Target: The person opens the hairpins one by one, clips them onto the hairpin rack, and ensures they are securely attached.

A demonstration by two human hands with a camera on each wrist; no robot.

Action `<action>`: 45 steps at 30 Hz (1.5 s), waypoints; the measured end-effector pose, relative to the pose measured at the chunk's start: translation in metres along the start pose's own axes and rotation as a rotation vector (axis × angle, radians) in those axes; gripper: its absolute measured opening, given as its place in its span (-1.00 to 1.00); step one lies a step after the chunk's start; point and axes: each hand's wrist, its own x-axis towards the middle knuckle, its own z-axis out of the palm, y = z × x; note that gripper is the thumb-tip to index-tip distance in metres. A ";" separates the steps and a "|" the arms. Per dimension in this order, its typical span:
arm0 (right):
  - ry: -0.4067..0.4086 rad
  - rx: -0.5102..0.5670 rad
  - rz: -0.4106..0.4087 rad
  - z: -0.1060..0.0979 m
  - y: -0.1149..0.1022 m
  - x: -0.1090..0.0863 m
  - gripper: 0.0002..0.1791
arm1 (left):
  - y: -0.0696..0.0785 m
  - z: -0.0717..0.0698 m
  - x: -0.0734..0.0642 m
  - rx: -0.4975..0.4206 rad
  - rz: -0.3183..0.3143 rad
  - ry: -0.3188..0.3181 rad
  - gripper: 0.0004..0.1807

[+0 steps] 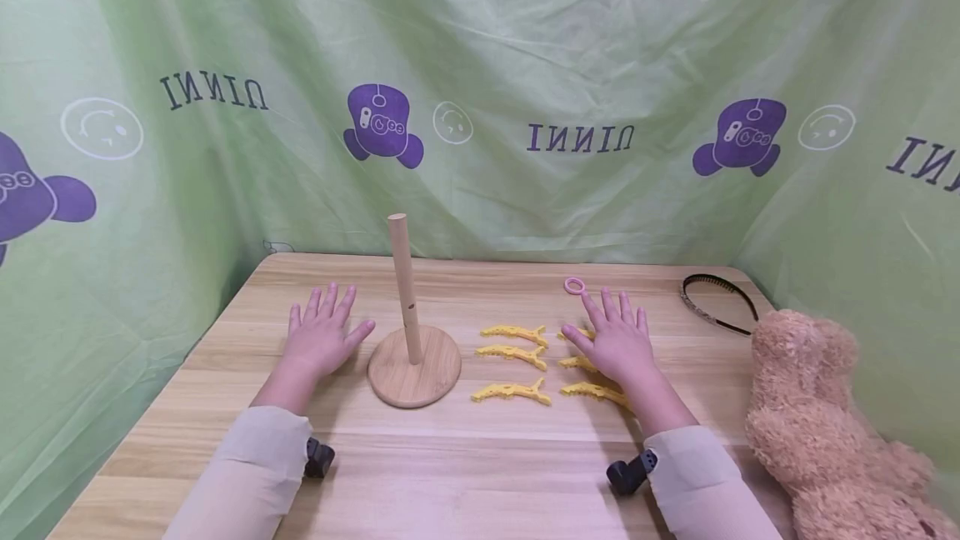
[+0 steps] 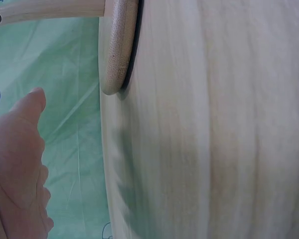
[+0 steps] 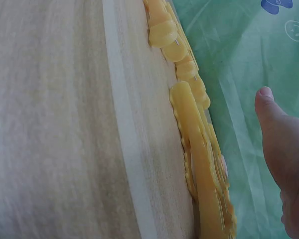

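Note:
Fingers spread, my left hand [image 1: 321, 342] hovers over the table to the left of a wooden stand [image 1: 414, 386], a round base with an upright post. The left wrist view shows that hand's thumb [image 2: 32, 102] raised apart from the base. My right hand [image 1: 619, 342], also spread, is held above several yellow hair clips [image 1: 592, 391] and partly hides them in the head view. Three more yellow clips [image 1: 512, 391] lie in a column between the stand and that hand. A pink ring [image 1: 574, 286] lies just beyond the right fingertips. Neither hand holds anything.
A black headband [image 1: 720, 322] lies at the table's back right. The fluffy brown plush toy [image 1: 817, 415] sits at the right edge. Green printed cloth [image 1: 480, 198] hangs behind and on both sides of the wooden table [image 1: 465, 473].

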 end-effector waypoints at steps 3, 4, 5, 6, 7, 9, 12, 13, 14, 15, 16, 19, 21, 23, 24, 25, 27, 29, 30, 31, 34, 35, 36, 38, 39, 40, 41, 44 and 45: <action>-0.004 -0.001 0.005 0.000 0.002 -0.002 -0.08 | -0.001 0.002 0.000 0.004 0.002 -0.010 -0.12; -0.002 0.002 0.007 0.000 0.002 -0.003 -0.08 | -0.002 0.003 0.001 0.006 0.003 -0.011 -0.11; 0.001 0.005 0.009 0.000 0.003 -0.004 -0.07 | -0.002 0.004 0.001 0.007 0.005 -0.010 -0.11; 0.003 0.010 0.011 0.000 0.004 -0.006 -0.06 | -0.003 0.005 0.001 0.004 0.008 -0.012 -0.10; 0.009 0.014 0.014 0.000 0.004 -0.007 -0.05 | -0.003 0.006 0.000 -0.001 0.014 -0.012 -0.10; 0.022 0.039 0.019 -0.001 0.005 -0.011 -0.06 | -0.002 0.009 -0.001 -0.028 0.036 -0.003 -0.10; 0.057 0.107 0.031 -0.002 0.007 -0.020 -0.11 | -0.001 0.015 -0.005 -0.190 0.065 -0.013 -0.11; 0.069 0.141 0.038 -0.002 0.008 -0.023 -0.13 | -0.001 0.017 -0.007 -0.259 0.077 -0.019 -0.11; 0.080 0.179 0.045 -0.003 0.009 -0.027 -0.14 | 0.000 0.019 -0.009 -0.326 0.085 -0.028 -0.10; 0.087 0.219 0.054 -0.003 0.010 -0.031 -0.15 | 0.000 0.022 -0.012 -0.392 0.093 -0.038 -0.07; 0.094 0.262 0.064 -0.003 0.011 -0.035 -0.15 | 0.001 0.024 -0.014 -0.446 0.098 -0.050 -0.05; 0.092 0.382 0.100 -0.003 0.014 -0.047 -0.16 | 0.003 0.032 -0.020 -0.521 0.124 -0.069 0.02; 0.087 0.445 0.120 -0.003 0.015 -0.054 -0.17 | 0.004 0.037 -0.023 -0.551 0.136 -0.074 0.04; 0.084 0.492 0.135 -0.002 0.016 -0.060 -0.19 | 0.004 0.043 -0.025 -0.570 0.139 -0.084 0.06; 0.080 0.508 0.141 -0.001 0.016 -0.062 -0.20 | 0.004 0.045 -0.027 -0.577 0.139 -0.088 0.06; 0.079 0.515 0.143 -0.001 0.017 -0.065 -0.20 | 0.004 0.047 -0.028 -0.578 0.141 -0.089 0.07; 0.077 0.514 0.152 0.000 0.018 -0.068 -0.21 | 0.004 0.051 -0.029 -0.574 0.143 -0.087 0.08; 0.067 0.501 0.161 0.002 0.019 -0.072 -0.18 | 0.003 0.053 -0.031 -0.560 0.149 -0.073 0.09; 0.062 0.492 0.165 0.002 0.020 -0.074 -0.17 | 0.003 0.054 -0.031 -0.553 0.152 -0.063 0.09; 0.057 0.481 0.168 0.002 0.022 -0.076 -0.15 | 0.003 0.055 -0.032 -0.546 0.153 -0.056 0.09; 0.034 0.446 0.180 0.002 0.027 -0.083 -0.10 | 0.002 0.055 -0.032 -0.519 0.163 -0.048 0.09; 0.026 0.433 0.184 0.001 0.028 -0.085 -0.10 | 0.002 0.055 -0.032 -0.516 0.160 -0.050 0.09; 0.018 0.423 0.184 0.001 0.030 -0.087 -0.12 | 0.002 0.055 -0.032 -0.509 0.163 -0.051 0.09; 0.004 0.402 0.178 0.000 0.032 -0.091 -0.15 | 0.002 0.054 -0.032 -0.505 0.165 -0.052 0.09; -0.001 0.392 0.172 -0.001 0.033 -0.092 -0.18 | 0.002 0.054 -0.032 -0.512 0.162 -0.053 0.09; -0.008 0.385 0.166 -0.001 0.034 -0.093 -0.21 | 0.003 0.054 -0.031 -0.512 0.163 -0.052 0.09; -0.012 0.376 0.158 -0.001 0.035 -0.094 -0.24 | 0.003 0.054 -0.031 -0.512 0.164 -0.052 0.08; -0.012 0.362 0.134 -0.001 0.038 -0.096 -0.33 | 0.003 0.054 -0.031 -0.507 0.171 -0.053 0.08; -0.010 0.362 0.127 0.000 0.038 -0.096 -0.36 | 0.003 0.055 -0.031 -0.508 0.170 -0.054 0.07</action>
